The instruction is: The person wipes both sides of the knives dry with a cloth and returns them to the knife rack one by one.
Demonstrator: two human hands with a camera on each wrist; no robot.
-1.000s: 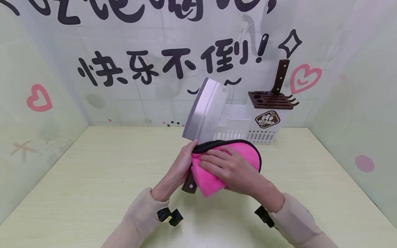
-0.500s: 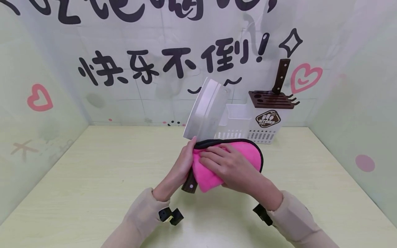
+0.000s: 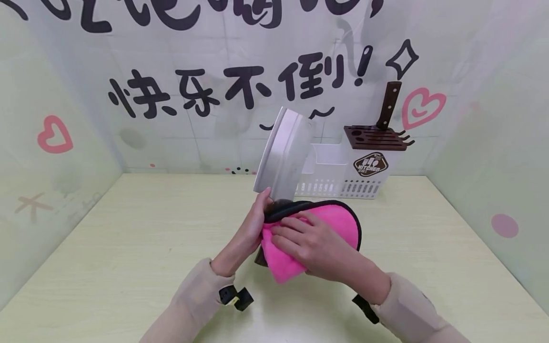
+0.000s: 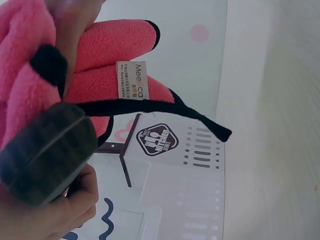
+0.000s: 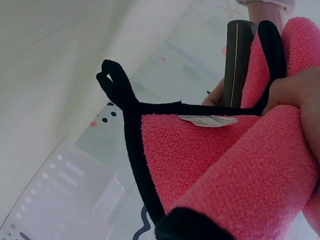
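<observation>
My left hand [image 3: 250,226] grips a cleaver by its dark brown handle [image 4: 50,152], whose butt end shows below the hand. The wide steel blade [image 3: 285,152] points up, tilted slightly right, its flat side facing me. My right hand [image 3: 315,243] holds a folded pink towel [image 3: 340,221] with black edging, pressed against the handle just under the blade. Most of the handle is hidden behind the towel in the head view. A white label [image 4: 133,80] and a black hanging loop [image 5: 114,82] show on the towel.
Behind the blade, at the back right, stands a white perforated utensil holder [image 3: 330,166] with a brown slotted top [image 3: 375,138]. Another brown-handled knife [image 3: 389,105] sticks up from it. Printed walls border the pale wooden table [image 3: 171,224] at the back and sides.
The right hand and towel rose slightly, then slid down the handle, baring its upper end beside the blade. The left hand and cleaver stay almost in place.
</observation>
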